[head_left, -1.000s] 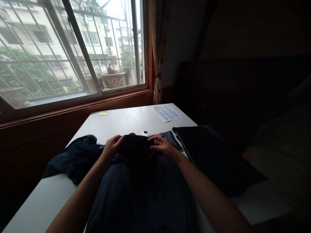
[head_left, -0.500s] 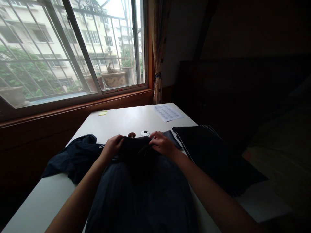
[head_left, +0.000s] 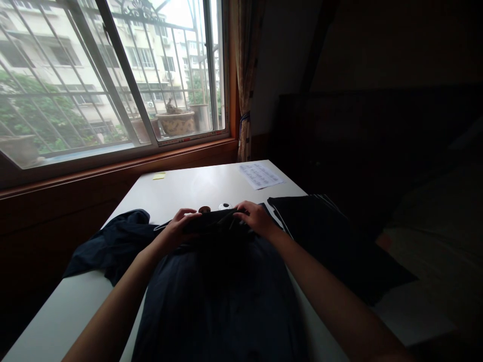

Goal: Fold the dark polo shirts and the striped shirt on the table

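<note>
A dark navy garment (head_left: 222, 296) lies spread along the white table toward me, with a black, bunched upper edge. My left hand (head_left: 180, 223) grips that edge at its left end, thumb and fingers closed on the cloth. At the right end, my right hand (head_left: 256, 219) pinches the same edge between bent fingers. The cloth between the hands is gathered and folded; its details are too dark to make out. Just beyond it sit a brown round object (head_left: 204, 209) and a white disc (head_left: 225, 206) with a dark centre. A white-edged strip shows beside my left wrist.
A crumpled dark blue cloth (head_left: 113, 241) lies on the left of the white table (head_left: 192, 183). Dark fabric with white piping (head_left: 332, 246) spreads over the right side. A printed sheet (head_left: 261, 175) and a yellow note (head_left: 159, 176) lie near the far edge, below the window.
The black edge between my hands has gone from smooth and raised to bunched and lower. My left hand has shifted slightly right; my right hand has moved slightly right and up.
</note>
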Demonstrator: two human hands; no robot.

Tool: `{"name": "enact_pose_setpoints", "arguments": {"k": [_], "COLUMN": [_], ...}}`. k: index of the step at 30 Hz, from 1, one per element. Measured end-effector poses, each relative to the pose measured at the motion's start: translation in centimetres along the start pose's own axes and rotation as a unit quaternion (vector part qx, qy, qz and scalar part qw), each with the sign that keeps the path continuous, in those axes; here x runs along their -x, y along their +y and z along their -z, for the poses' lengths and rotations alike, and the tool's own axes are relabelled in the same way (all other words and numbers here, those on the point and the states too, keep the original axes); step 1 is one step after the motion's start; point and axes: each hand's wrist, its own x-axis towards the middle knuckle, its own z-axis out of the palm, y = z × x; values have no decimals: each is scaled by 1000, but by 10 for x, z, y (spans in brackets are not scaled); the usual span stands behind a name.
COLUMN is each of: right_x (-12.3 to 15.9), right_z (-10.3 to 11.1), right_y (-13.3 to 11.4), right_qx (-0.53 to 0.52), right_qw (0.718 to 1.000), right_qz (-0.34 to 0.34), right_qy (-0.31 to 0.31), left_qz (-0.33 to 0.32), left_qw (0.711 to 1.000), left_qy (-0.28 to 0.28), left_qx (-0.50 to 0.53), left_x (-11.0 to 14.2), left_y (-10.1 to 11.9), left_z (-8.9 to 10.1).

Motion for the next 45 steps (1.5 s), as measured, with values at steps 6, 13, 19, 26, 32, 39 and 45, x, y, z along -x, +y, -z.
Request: {"name": "enact_pose_setpoints", "arguments": {"k": [6,13,19,26,32,39,45], "right_x": [-29,-72,-68,-43,-51,-55,-51], "right_z": [-5,-20,-1,28,28,68,101], "right_y": [10,37,82,107,92,63,50], "right_qx": [16,70,227,328,346,341,325], "right_qw": [998,994,959,916,909,924,928], "right_qz": [-38,-71,-138,-181,-159,-136,-168], "right_qy": [38,41,-101,-142,-170,-105,-68], "left_qz": [63,179,226,270,285,252,259], "left_qw": [997,978,962,933,913,932,935], "left_qy": [29,43,-10,-154,-250,-213,-93], "left_qx": [-36,-96,-153,-185,-151,-147,-224], "left_x": [-25,-67,-60,-26,-4,2,-11], "left_y": [-14,-47,-85,-99,-83,-79,-79], "left_z": [7,2,-9,17,48,69,92]}}
